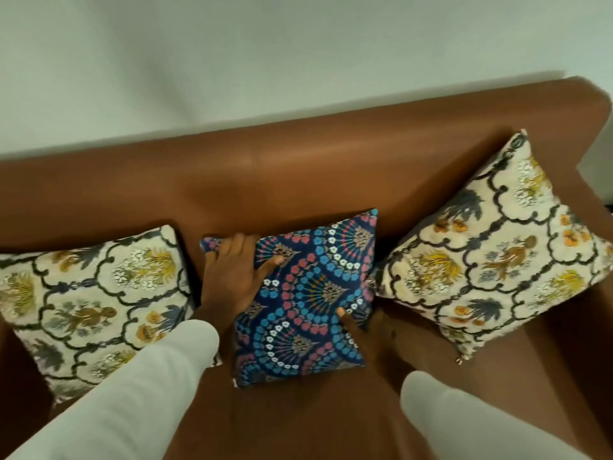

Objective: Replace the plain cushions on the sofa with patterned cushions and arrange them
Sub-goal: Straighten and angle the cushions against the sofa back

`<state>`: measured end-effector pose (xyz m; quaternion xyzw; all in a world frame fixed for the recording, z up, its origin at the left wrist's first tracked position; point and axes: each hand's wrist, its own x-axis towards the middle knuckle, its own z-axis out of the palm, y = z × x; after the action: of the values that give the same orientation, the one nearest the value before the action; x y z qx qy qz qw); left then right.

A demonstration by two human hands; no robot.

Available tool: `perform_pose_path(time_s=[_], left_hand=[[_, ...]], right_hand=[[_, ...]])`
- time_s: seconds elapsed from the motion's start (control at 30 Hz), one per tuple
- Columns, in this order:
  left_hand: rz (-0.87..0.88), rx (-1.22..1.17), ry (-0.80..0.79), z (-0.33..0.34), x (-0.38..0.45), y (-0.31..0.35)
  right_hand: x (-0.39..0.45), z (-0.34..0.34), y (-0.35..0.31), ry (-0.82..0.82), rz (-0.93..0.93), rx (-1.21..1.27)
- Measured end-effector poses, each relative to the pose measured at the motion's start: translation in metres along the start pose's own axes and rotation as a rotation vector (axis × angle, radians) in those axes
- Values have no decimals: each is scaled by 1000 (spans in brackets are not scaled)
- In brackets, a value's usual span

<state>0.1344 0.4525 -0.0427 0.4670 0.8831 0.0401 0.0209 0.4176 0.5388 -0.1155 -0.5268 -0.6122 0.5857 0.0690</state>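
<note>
From the head view, 3 patterned cushions sit along the brown sofa (298, 174), and no plain cushion shows. The blue cushion (308, 293) stands in the middle, leaning back toward the backrest and tilted, so its upper right corner rides higher than its upper left one. The left hand (237, 270) lies on its upper left corner, fingers wrapped over the top edge, thumb (270, 263) spread across the face, clasping that corner. The right hand (368, 336) meets the lower right edge; its thumb presses the fabric, but the other fingers blend into the leather, so whether they close behind the cushion cannot be told. The cushion lies between the 2 hands, held on a diagonal from upper left to lower right. Both sleeved forearms reach forward and down. Just left of the left hand rests the left cream cushion (93, 303); the right cream cushion (491, 254) leans beyond the right hand. The move ahead is probably squaring the blue cushion.
</note>
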Motion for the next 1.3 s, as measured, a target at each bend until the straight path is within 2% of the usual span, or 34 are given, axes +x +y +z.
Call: perform_pose_path(time_s=[0.1,0.17,0.27,0.37,0.47,0.53,0.63,0.7,0.77,0.8,0.87,0.93,0.97,1.03,1.1,1.17,1.23,1.3], left_hand=[[-14,28,6,-5,-9,-1],[-80,-5,48,-13,-27,-6],[-205,-171,125,-19,-64,-24],[-315,-327,168,-13,-97,-38],[-415,-423,167,1,-99,-45],[-440,-495,119,11,-88,-50],[-384,-549,27,20,-74,-60],[-330,-478,73,24,-72,-68],[-256,-350,149,29,-75,-70],[-161,-302,177,31,-77,-67],[143,-214,192,41,-80,-61],[370,-132,167,50,-75,-61],[394,-106,146,51,-69,-66],[309,-69,116,46,-58,-88],[160,-80,85,32,-50,-122],[144,-78,91,14,-53,-162],[176,6,197,-6,-58,-203],[44,23,288,-31,-54,-242]], right_hand=[[8,8,-3,48,-85,-7],[0,12,-11,120,-112,-109],[-12,5,-23,403,-232,-389],[-8,-10,-46,621,-422,-528],[20,-7,-81,648,-508,-662],[34,4,-93,633,-488,-714],[35,25,-95,692,-373,-603],[21,50,-90,734,-397,-575],[4,79,-77,677,-529,-690],[-3,89,-68,605,-616,-764],[-7,100,-54,474,-737,-904],[2,94,-49,462,-681,-967],[5,86,-48,483,-580,-947],[5,73,-51,532,-362,-854],[1,73,-61,590,-298,-777],[-10,94,-85,578,-414,-684],[-27,137,-115,494,-617,-580],[-52,198,-139,361,-751,-489]])
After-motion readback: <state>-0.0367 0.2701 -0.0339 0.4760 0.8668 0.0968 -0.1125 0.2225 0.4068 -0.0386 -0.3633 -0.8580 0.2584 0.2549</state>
